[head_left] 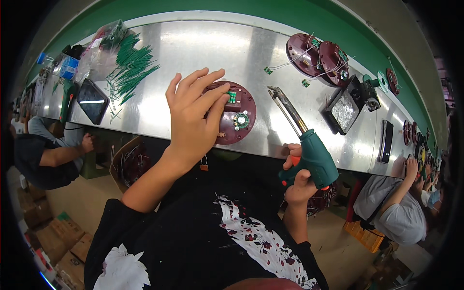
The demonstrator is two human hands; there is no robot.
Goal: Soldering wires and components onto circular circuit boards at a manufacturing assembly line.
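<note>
The left hand (193,113) is lying flat on a dark red disc (237,113), fingers spread and resting on its top, pressing rather than gripping; nothing is clamped in it. The disc is sitting on the steel bench (193,48), at the near edge, straight in front of the person. A small green part (232,96) and a round ring piece (240,120) are showing on the disc just right of the fingertips.

The right hand (300,181) is closing tight around the handle of a green soldering gun (311,152), to the right of the disc and just off the bench edge. Its metal tip is pointing up and left, ending near the disc's right rim but apart from it.

Farther right of the disc, two more red discs (316,55) with white wires are lying at the far side, and a black tray (343,111) of shiny bits is sitting beyond the gun. Left of the disc, a heap of green wires (130,67) is spreading over the bench.
</note>
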